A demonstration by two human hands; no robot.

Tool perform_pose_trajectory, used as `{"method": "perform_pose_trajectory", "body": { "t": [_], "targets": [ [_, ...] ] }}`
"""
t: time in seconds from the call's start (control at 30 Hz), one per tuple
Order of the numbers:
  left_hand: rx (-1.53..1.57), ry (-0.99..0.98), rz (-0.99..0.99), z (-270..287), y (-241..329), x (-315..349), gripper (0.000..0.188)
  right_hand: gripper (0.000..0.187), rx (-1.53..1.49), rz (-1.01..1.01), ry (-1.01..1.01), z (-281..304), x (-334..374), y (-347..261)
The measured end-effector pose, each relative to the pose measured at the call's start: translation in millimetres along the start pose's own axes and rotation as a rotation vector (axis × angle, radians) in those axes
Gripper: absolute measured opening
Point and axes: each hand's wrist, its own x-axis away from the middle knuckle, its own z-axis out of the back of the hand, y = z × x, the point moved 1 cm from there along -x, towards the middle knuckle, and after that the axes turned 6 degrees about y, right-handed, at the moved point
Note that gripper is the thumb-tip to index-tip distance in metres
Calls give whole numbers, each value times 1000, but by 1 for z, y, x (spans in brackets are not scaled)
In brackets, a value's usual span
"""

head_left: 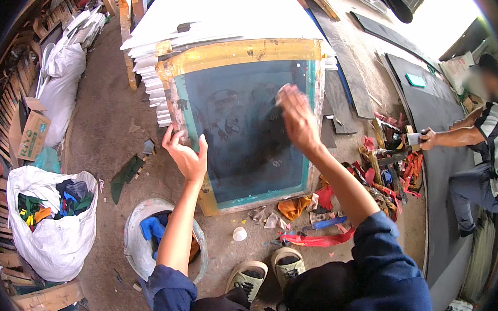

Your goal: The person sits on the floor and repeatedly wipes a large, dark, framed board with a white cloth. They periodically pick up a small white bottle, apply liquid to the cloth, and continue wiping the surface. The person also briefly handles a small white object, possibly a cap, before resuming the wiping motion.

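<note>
Fingers of my left hand (186,156) clamp the screen frame (241,54) steady — my right hand (297,119) presses a pale rag (282,94) flat against its mesh (241,127).

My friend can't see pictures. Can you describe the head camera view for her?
A person's left hand grips the wooden frame of a dark mesh printing screen while the right hand presses a pale cloth on it. Colourful fabric scraps litter the floor.

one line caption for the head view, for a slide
Left hand grips the wooden screen-printing frame while right hand presses a pale cloth on its dark mesh.
</note>
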Motion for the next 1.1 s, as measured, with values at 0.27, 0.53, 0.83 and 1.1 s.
{"method": "perform_pose_trajectory", "body": {
  "t": [0.27,0.53,0.83,1.1],
  "targets": [
    [-1,8,2,-2,1,-1,51,47,48,-125,148,-3,-32,1],
    [51,-21,-26,-4,-1,2,52,45,-299,695,-374,-20,11,-18],
    [-11,-23,-49,-1,-2,2,56,40,-247,714,-245,-27,12,-34],
    [4,-44,-35,-1,-3,2,53,39,22,592,-169,-22,14,-20]
  ]
}}
